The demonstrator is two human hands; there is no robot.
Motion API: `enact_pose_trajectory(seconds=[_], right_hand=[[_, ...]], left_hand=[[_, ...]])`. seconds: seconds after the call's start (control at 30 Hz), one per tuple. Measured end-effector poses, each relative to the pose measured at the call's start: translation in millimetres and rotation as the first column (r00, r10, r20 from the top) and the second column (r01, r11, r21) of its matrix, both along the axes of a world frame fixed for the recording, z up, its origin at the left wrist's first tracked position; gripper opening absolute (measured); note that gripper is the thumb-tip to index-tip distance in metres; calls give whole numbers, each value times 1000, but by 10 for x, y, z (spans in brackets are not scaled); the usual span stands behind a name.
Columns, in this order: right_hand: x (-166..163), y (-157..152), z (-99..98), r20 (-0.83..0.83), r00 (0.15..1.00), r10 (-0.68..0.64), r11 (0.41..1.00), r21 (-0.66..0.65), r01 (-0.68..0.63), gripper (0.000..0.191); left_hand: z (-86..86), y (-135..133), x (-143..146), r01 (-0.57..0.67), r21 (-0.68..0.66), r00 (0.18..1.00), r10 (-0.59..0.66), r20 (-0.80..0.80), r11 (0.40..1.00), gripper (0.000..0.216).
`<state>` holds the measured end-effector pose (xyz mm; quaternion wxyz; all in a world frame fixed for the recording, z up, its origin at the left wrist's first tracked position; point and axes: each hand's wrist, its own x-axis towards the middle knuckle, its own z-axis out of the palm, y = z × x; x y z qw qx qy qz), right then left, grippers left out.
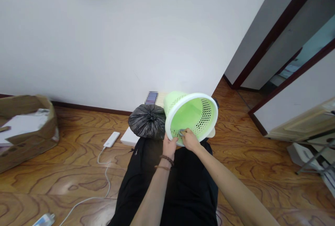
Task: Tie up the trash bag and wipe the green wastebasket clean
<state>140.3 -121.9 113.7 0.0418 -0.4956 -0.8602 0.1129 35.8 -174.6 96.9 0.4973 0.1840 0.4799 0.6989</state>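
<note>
A light green plastic wastebasket (192,109) with a white rim and rows of holes lies tilted over my lap, its mouth facing me. My left hand (169,145) is closed on the lower left of its rim. Just inside the mouth, my right hand (190,139) is closed on a small grey thing (181,132) against the lower inner wall. Fingers cover most of that grey thing, and its kind is unclear. To the left of the basket, touching or nearly touching it, sits a gathered black plastic garbage bag (148,121).
A white flat box (129,137) shows beneath the bag. Left on the wooden floor lie a white power strip (111,139) with its cord and a cardboard box (28,152) of papers. A white wall (131,44) rises ahead; a doorway and metal rack (318,156) stand right.
</note>
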Motion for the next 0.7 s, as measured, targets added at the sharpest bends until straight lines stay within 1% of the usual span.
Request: enact_pose_trajectory(seconds=[0.13, 0.27, 0.4, 0.53, 0.7], right_hand=[[65, 19, -20, 29, 1000, -1, 1000, -9, 1, 37], [89, 48, -10, 72, 997, 11, 1000, -19, -9, 37], [151, 98, 49, 175, 984, 16, 998, 62, -28, 35], [300, 255, 220, 255, 966, -47, 981, 192, -3, 30], [477, 523, 565, 263, 955, -138, 939, 341, 42, 28]], left_hand=[[3, -5, 9, 31, 2, 999, -31, 44, 1000, 49], [73, -23, 27, 73, 24, 992, -76, 100, 997, 57], [184, -39, -4, 85, 22, 985, -87, 146, 996, 56], [254, -23, -98, 114, 9, 978, -114, 174, 993, 51], [251, -3, -165, 89, -7, 981, -87, 172, 996, 46]])
